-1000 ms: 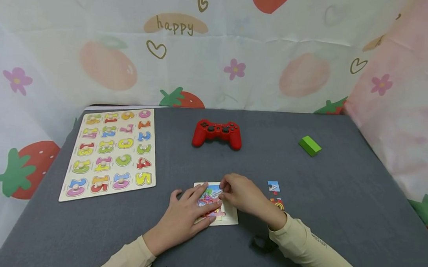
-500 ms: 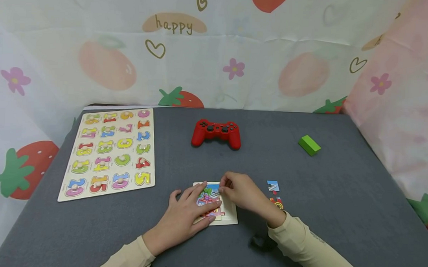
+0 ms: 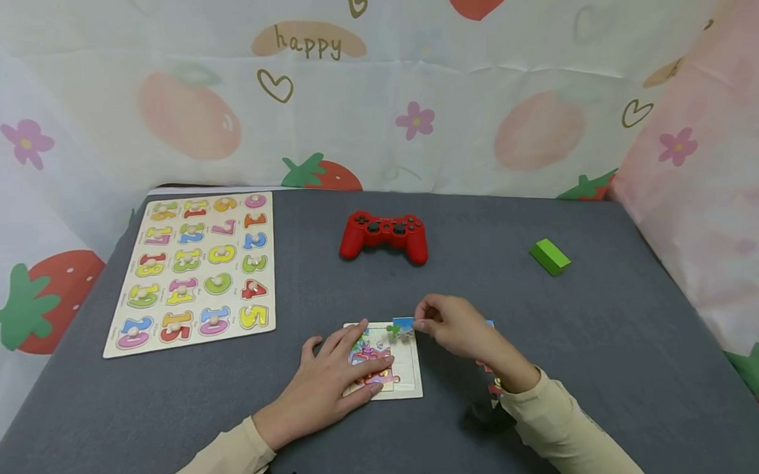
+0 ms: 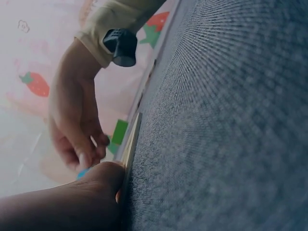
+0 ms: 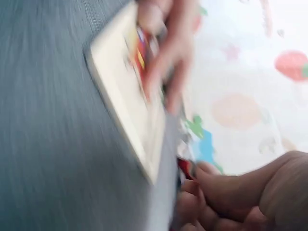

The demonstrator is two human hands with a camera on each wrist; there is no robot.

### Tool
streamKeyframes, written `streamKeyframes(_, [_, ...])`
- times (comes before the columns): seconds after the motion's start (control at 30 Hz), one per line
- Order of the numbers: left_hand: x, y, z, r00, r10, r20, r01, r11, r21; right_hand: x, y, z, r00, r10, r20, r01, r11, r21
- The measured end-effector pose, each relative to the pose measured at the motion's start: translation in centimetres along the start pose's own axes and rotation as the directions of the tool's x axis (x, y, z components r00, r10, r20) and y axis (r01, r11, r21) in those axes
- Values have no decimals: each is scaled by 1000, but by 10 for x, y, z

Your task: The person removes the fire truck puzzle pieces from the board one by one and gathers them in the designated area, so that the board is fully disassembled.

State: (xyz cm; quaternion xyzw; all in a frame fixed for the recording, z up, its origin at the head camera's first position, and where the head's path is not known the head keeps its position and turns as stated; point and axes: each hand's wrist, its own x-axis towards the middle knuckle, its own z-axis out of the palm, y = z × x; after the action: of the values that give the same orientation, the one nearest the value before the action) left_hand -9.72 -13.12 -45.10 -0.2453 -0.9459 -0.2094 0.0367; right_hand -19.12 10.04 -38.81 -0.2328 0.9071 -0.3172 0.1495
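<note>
My left hand (image 3: 330, 385) lies with spread fingers on a small wooden jigsaw tray (image 3: 412, 381), over colourful fitted pieces (image 3: 365, 355). Just above the tray's far right corner, my right hand (image 3: 454, 327) pinches a blue jigsaw piece (image 3: 403, 326) with a bit of green on it. In the right wrist view the piece (image 5: 205, 147) stands up from the thumb and fingertips, apart from the tray (image 5: 118, 96). The tray's right part shows bare pale wood. Much of the fitted picture is hidden under my left fingers.
Loose jigsaw pieces (image 3: 495, 387) lie right of the tray, partly hidden by my right forearm. A red game controller (image 3: 384, 237) rests behind the tray. A number puzzle board (image 3: 192, 276) lies at the left, a green block (image 3: 550, 257) at the back right.
My right hand has lifted the blue piece off the tray's upper part and moved right and slightly away, baring wood there. My left hand has stayed put on the tray.
</note>
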Motion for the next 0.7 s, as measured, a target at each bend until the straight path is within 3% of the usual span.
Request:
streamKeyframes(0.17, [0, -1, 1, 1000, 6, -20, -6, 1000, -7, -10, 24, -31, 999, 39, 5, -39, 999, -24])
streamKeyframes(0.3, [1, -2, 1, 1000, 9, -29, -10, 1000, -21, -18, 39, -45, 999, 52, 14, -51, 998, -39])
streamKeyframes(0.53, [1, -3, 2, 999, 20, -41, -21, 1000, -23, -23, 56, -52, 994, 50, 97, -46, 998, -45])
streamKeyframes(0.7, [2, -3, 2, 999, 20, -44, -21, 1000, -21, -21, 61, -49, 995, 39, 92, -34, 998, -60])
